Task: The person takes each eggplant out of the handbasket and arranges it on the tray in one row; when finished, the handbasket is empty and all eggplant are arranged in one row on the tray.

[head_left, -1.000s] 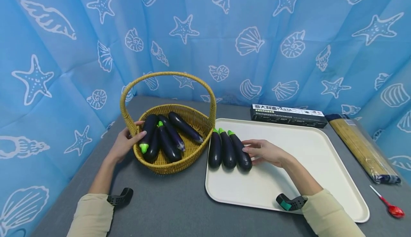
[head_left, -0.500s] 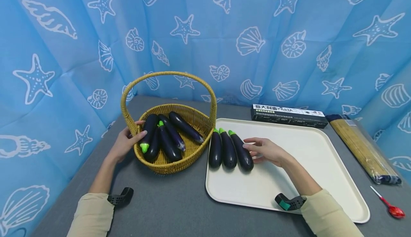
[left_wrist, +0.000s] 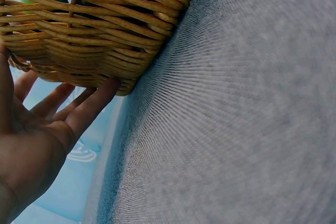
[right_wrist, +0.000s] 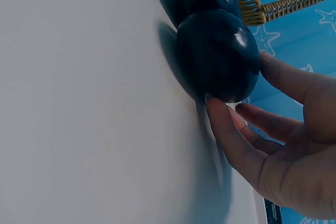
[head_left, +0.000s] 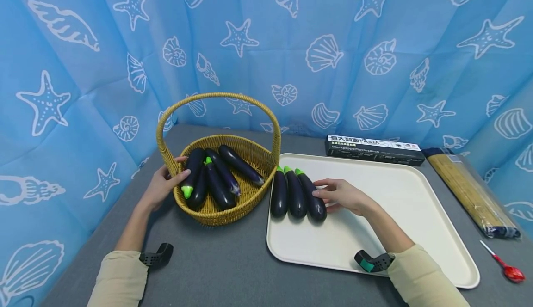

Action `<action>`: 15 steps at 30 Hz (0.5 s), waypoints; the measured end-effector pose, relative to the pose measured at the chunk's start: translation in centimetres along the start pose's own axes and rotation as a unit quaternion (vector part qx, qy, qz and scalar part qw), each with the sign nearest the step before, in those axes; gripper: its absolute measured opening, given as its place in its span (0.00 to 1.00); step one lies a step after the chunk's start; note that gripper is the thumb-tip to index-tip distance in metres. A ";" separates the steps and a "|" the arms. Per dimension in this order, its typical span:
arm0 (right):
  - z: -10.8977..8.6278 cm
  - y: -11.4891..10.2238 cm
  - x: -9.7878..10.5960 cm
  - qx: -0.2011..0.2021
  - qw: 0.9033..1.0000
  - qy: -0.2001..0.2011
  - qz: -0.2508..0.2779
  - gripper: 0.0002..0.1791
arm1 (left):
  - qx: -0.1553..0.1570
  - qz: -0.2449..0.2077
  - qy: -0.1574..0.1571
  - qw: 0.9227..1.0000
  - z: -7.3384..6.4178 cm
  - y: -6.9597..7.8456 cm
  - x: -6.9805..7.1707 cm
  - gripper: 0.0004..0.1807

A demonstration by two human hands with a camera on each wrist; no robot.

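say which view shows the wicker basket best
Head view: the wicker basket shows its handle and inside together. Left wrist shows only part of its woven side; right wrist, a fragment of basket and handle.

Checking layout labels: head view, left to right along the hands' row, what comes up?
Left hand → wicker basket → three eggplants on the white tray → right hand → clear-wrapped pack.

Basket (head_left: 214,219) left of tray (head_left: 399,200) — eggplants (head_left: 297,196) in both — box (head_left: 374,152) behind tray.
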State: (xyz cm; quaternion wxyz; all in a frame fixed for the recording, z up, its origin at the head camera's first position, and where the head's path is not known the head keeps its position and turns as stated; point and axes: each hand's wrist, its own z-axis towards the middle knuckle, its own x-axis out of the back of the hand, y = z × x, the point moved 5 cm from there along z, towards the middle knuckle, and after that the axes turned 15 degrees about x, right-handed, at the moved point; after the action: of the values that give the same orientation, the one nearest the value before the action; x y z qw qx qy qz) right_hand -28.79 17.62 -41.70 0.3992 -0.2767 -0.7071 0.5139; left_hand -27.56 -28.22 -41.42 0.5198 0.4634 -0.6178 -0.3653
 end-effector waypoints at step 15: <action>0.2 -1.0 1.7 0.025 0.998 0.063 0.000 0.29 | 0.000 0.000 0.001 1.000 0.0 0.0 0.0 0.33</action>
State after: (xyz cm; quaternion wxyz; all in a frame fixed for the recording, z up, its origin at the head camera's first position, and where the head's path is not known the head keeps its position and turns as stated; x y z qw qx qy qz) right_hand -29.78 18.56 -40.33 0.4496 -0.2985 -0.6673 0.5134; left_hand -27.52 -28.22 -41.39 0.5205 0.4640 -0.6170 -0.3649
